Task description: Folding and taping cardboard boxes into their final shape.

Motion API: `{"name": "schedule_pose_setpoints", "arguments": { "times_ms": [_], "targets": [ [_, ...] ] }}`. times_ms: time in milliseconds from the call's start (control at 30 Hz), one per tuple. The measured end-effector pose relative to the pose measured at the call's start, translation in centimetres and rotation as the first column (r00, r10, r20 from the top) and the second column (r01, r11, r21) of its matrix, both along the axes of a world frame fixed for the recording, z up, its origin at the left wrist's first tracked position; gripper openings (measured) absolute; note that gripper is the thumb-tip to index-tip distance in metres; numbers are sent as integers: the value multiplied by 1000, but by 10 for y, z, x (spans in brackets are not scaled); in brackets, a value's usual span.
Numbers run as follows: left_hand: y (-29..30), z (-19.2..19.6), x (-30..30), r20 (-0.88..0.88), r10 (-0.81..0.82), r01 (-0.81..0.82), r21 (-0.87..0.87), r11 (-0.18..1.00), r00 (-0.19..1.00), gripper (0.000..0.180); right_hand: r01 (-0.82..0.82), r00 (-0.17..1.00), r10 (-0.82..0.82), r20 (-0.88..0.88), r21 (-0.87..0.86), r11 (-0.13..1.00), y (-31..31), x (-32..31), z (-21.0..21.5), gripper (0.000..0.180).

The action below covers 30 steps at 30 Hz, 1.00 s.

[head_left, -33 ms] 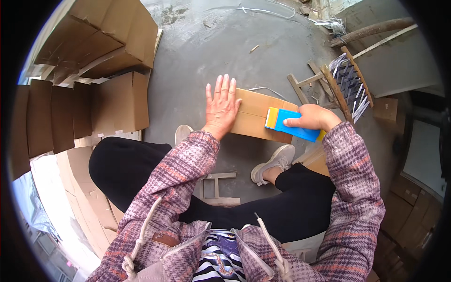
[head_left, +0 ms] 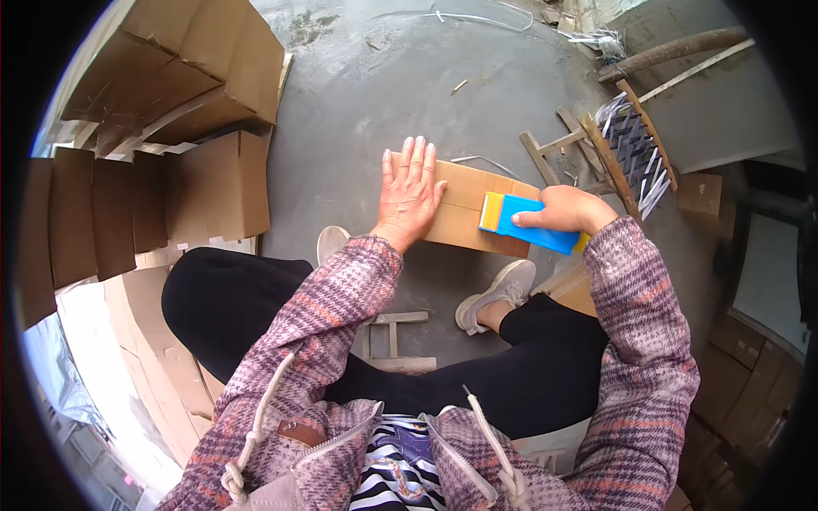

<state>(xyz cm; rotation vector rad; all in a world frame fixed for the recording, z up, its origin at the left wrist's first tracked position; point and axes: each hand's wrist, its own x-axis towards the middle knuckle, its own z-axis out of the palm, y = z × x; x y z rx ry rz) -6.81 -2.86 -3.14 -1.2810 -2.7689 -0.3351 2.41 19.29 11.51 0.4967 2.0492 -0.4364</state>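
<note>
My left hand (head_left: pixel 407 200) lies flat on the left end of a small brown cardboard box (head_left: pixel 460 207), fingers stretched out and pointing away from me, thumb toward the right. In my right hand (head_left: pixel 562 211) is a blue-and-yellow hand tool (head_left: pixel 530 223). My fingers wrap round its blue body, with the thumb on top. Its yellow head, with a pale edge, faces left and rests on or just above the right part of the box. I cannot tell its exact kind. The box's underside is hidden.
Stacked cardboard boxes (head_left: pixel 213 189) stand on the left. A wooden stool with a woven strap seat (head_left: pixel 632 157) lies at the right, beside another carton (head_left: pixel 699 194). A low wooden frame (head_left: pixel 394 341) sits between my feet. White strapping (head_left: pixel 486 19) lies far off on the grey floor (head_left: pixel 375 94).
My left hand has shifted slightly to the right over the box's left end. My right hand and the tool have barely moved.
</note>
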Motion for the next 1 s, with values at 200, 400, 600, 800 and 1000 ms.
{"name": "schedule_pose_setpoints", "arguments": {
  "times_ms": [200,400,600,800,1000],
  "targets": [
    [38,7,37,157,-271,249,142,958,950,61,6,998,-5,-69,7,1000,4,9,-4,80],
    [37,7,35,155,-278,258,142,956,948,60,-4,999,5,-32,16,1000,-4,5,15,60],
    [37,7,33,146,-257,247,81,965,955,61,35,996,-40,-81,-62,997,17,26,10,68],
    [38,12,34,163,-256,250,57,966,953,66,165,981,-166,-99,-19,986,72,86,4,73],
    [45,16,37,135,-285,286,11,958,949,79,122,988,-127,-86,-60,991,80,88,-15,77]
  ]
}}
